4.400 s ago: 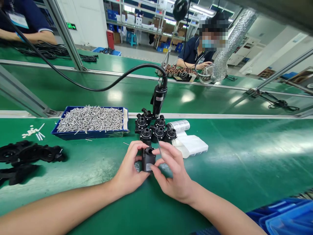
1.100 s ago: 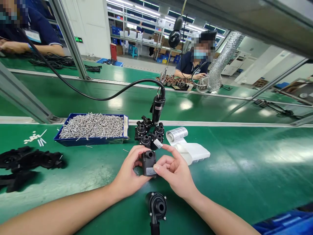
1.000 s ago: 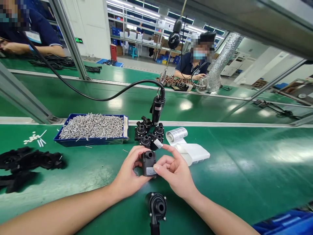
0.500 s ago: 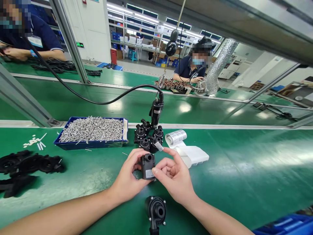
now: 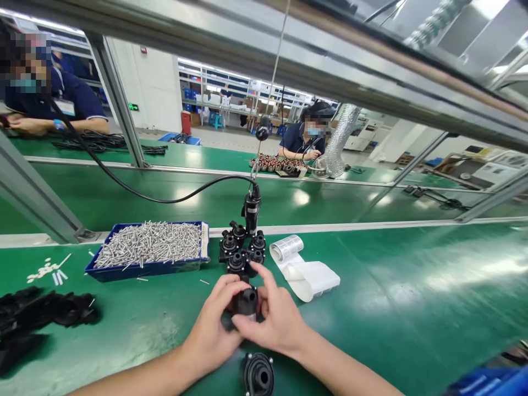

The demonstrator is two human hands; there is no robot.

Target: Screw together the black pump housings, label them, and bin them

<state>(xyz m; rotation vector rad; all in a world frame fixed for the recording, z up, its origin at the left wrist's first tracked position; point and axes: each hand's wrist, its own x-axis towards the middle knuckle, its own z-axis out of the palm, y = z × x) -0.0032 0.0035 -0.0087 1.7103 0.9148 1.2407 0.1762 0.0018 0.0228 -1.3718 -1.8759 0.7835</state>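
Note:
A small black water pump [image 5: 248, 298] is held upright between my hands above the green bench. My left hand [image 5: 214, 319] is closed around its left side, fingers on top and thumb underneath. With its thumb across the lower front of the pump, my right hand [image 5: 275, 314] closes on the right side, its index finger reaching up past the top. The pump's pale label is mostly covered by that thumb. Another black pump [image 5: 259, 375] rests on the bench just below my hands. Beyond them stands a cluster of several finished-looking pumps [image 5: 236, 260].
A blue tray [image 5: 144, 270] of metal screws sits left of the cluster. An unrolled label strip [image 5: 317, 278] lies to the right. Black parts [image 5: 49, 311] are at far left. An electric screwdriver [image 5: 251, 212] hangs over the cluster. Co-workers sit beyond the frame.
My right hand has moved left onto the pump, thumb crossing its front. The small label on my right index fingertip is no longer visible. The view has tilted upward, shifting the scene lower.

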